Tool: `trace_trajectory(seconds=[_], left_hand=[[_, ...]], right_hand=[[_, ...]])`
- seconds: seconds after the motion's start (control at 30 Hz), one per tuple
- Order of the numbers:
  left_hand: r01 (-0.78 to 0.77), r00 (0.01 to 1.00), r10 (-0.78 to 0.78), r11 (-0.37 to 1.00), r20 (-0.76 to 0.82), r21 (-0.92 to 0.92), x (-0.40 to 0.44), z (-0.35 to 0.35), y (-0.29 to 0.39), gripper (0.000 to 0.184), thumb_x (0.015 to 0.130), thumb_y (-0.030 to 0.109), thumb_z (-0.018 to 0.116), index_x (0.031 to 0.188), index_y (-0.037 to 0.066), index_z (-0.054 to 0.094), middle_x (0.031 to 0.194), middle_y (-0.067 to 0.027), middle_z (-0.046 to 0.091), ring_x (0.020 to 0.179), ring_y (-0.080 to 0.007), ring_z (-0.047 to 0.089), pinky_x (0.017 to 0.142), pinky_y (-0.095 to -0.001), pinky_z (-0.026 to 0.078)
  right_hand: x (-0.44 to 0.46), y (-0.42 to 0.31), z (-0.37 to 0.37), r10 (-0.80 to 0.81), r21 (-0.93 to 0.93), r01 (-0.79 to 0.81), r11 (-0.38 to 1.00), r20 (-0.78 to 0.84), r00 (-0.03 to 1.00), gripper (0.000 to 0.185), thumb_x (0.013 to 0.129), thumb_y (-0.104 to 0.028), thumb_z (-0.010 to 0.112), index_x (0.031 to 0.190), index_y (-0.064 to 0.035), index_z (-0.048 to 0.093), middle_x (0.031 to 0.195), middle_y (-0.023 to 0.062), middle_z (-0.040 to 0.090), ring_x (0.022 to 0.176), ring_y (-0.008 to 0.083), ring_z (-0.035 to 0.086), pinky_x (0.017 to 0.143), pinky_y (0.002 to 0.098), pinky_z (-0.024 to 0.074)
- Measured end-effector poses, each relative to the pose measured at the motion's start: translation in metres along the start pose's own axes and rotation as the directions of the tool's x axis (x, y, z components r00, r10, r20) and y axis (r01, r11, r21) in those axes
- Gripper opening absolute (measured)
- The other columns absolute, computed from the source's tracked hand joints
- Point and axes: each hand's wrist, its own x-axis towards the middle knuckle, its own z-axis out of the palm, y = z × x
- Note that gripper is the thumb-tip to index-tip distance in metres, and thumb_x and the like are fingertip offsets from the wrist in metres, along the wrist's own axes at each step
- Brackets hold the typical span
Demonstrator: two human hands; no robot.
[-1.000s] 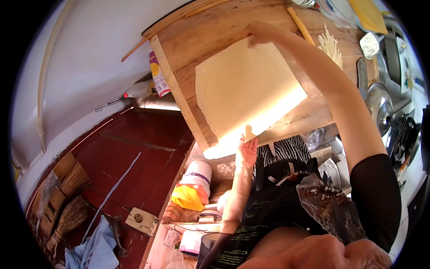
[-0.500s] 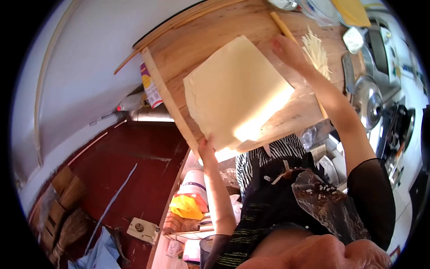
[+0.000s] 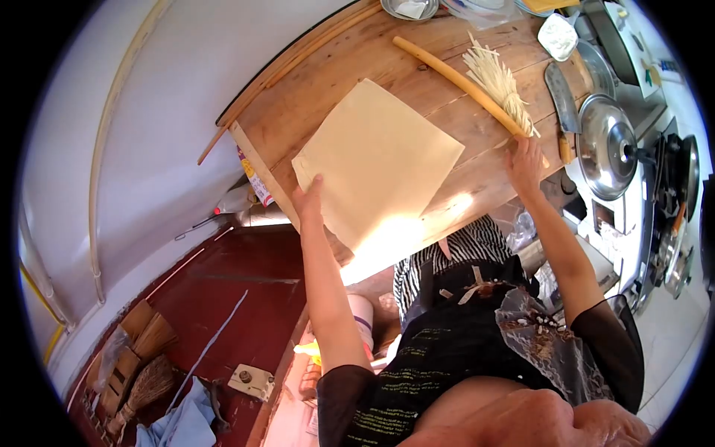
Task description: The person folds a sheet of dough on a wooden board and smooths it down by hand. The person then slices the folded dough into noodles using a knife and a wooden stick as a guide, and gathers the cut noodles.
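A large, flat, pale yellow sheet [image 3: 376, 160] lies on the wooden board [image 3: 298, 97]. At the sheet's left corner is my left hand [image 3: 307, 203], its thumb on top of the sheet and its other fingers mostly hidden. My right hand [image 3: 526, 165] is closed around the near end of a long wooden rolling pin [image 3: 458, 78]. Beside the pin lies a bundle of cut pale noodle strips [image 3: 497, 74]. A cleaver [image 3: 561, 97] rests right of the noodles, its handle pointing toward me.
A metal lid [image 3: 605, 145] with a black knob is on the right, near a white container [image 3: 558, 37]. A metal bowl [image 3: 410, 7] stands at the back. Thin rods [image 3: 313, 48] lie along the board's far left edge. A broom [image 3: 149, 384] is at lower left.
My right hand has left the sheet's far corner and come to the rolling pin's near end. My left hand has moved from the near edge to the left corner. The view has shifted right.
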Motion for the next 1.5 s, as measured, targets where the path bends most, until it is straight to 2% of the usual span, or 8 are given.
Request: trace_trajectory(seconds=[0.2,0.4,0.63,0.73,0.8,0.93,1.07,1.5], left_hand=[[-0.431,0.798,0.472,0.882,-0.375,0.192,-0.014,0.037,-0.004,0.027,0.085,0.008,0.064,0.110,-0.001,0.057,0.101,-0.0059,0.063,0.091,-0.0183,0.059,0.081,-0.0313,0.049],[-0.158,0.963,0.204,0.958,0.179,-0.238,-0.103,0.187,0.026,0.026,0.091,0.015,0.061,0.112,-0.001,0.059,0.097,-0.0075,0.064,0.086,-0.0141,0.060,0.082,-0.0267,0.048],[-0.064,0.949,0.064,0.998,0.310,-0.011,-0.134,0.282,0.040,0.039,0.092,0.025,0.061,0.117,-0.005,0.054,0.097,-0.0115,0.063,0.078,-0.0156,0.063,0.075,-0.0270,0.054],[-0.011,0.952,0.003,1.000,0.306,0.025,-0.130,0.302,0.046,0.046,0.090,0.030,0.064,0.115,-0.006,0.053,0.096,-0.0137,0.061,0.073,-0.0170,0.063,0.069,-0.0273,0.055],[0.113,0.952,-0.077,0.988,0.296,-0.106,-0.131,0.314,0.053,0.046,0.087,0.033,0.066,0.107,-0.006,0.052,0.087,-0.0110,0.062,0.071,-0.0161,0.062,0.058,-0.0294,0.052],[-0.093,0.994,0.095,0.994,0.045,-0.051,-0.119,0.312,0.025,0.039,0.088,0.027,0.064,0.100,-0.005,0.045,0.072,-0.0123,0.059,0.053,-0.0183,0.059,0.047,-0.0308,0.049],[-0.083,0.997,0.083,0.979,-0.008,-0.187,-0.142,0.272,0.051,0.025,0.089,0.018,0.057,0.094,0.000,0.041,0.057,-0.0070,0.049,0.044,-0.0159,0.050,0.042,-0.0294,0.043],[-0.026,0.967,-0.065,0.937,-0.245,-0.349,-0.206,0.223,0.029,0.022,0.089,0.018,0.055,0.095,0.001,0.043,0.056,-0.0043,0.046,0.043,-0.0146,0.048,0.043,-0.0280,0.043]], right_hand=[[0.030,0.018,-0.005,0.008,0.009,-0.007,1.000,-0.146,0.989,0.036,0.075,-0.016,0.067,0.107,-0.0082,0.052,0.099,0.0128,0.053,0.095,0.0319,0.051,0.083,0.0441,0.0402],[0.030,0.039,0.005,-0.135,0.201,0.166,0.965,-0.161,0.978,0.026,0.072,-0.015,0.064,0.095,-0.0112,0.054,0.089,0.0104,0.056,0.082,0.0303,0.055,0.076,0.0460,0.0418],[0.017,0.015,-0.016,-0.099,0.227,0.136,0.964,-0.166,0.981,0.029,0.072,-0.017,0.067,0.098,-0.0096,0.055,0.088,0.0099,0.055,0.081,0.0304,0.056,0.070,0.0429,0.0456],[0.010,0.031,-0.005,-0.149,0.177,0.142,0.974,0.030,0.988,0.033,0.073,-0.020,0.069,0.100,-0.0082,0.056,0.087,0.0097,0.055,0.083,0.0298,0.055,0.070,0.0410,0.0464],[0.011,0.020,-0.022,-0.092,0.207,-0.043,0.977,0.600,0.794,0.031,0.075,-0.025,0.071,0.098,-0.0086,0.059,0.088,0.0103,0.056,0.085,0.0292,0.056,0.073,0.0399,0.0461],[-0.008,0.013,-0.046,-0.355,0.685,0.040,0.727,0.325,0.877,0.026,0.079,-0.026,0.070,0.095,-0.0074,0.061,0.092,0.0148,0.057,0.087,0.0333,0.058,0.073,0.0412,0.0467],[0.015,0.031,-0.018,-0.285,0.565,0.204,0.800,0.058,0.957,0.025,0.081,-0.017,0.065,0.099,-0.0049,0.054,0.096,0.0155,0.056,0.092,0.0356,0.057,0.076,0.0439,0.0475],[0.081,0.022,-0.011,-0.339,0.451,0.238,0.860,0.155,0.928,0.014,0.081,-0.007,0.060,0.094,-0.0010,0.057,0.093,0.0168,0.062,0.075,0.0330,0.063,0.063,0.0403,0.0533]])
